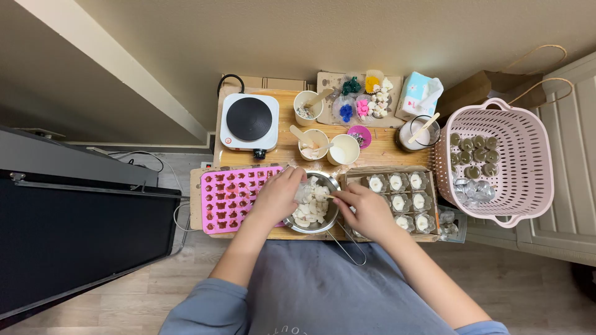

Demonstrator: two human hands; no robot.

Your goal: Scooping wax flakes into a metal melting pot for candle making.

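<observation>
Far left: a big dark appliance top [81, 236] fills that side, and we've got only a thin strip of wood floor [186, 260] between it and the table.
Silicone mold: the pink mold [231, 197] sits at the table's [385, 152] left front corner, its left edge hanging right at the table edge.
Hot plate: the white single burner [249, 121] is at the back left, its cord [231, 79] looping up against the wall.
Left hand: our left hand [277, 195] lies over the near edge of the mold and the bowl's left rim, fingers curled round a white chunk [304, 193].
Bowl: the small metal bowl [332, 218] of white wax pieces [310, 211] sits dead centre at the front edge, its wire handle [351, 245] poking off the table toward us.
Right hand: our right hand [370, 211] is just right of the bowl, fingertips pinched on something small at the rim; we can't tell what.
Cups: three paper cups [343, 149] stand behind the bowl, close together.
Tray: the cardboard tray [428, 170] of small poured candles [399, 202] touches our right hand.
Basket: the pink basket [534, 155] overhangs past the table's right end, pretty much against the white panel [574, 186].
</observation>
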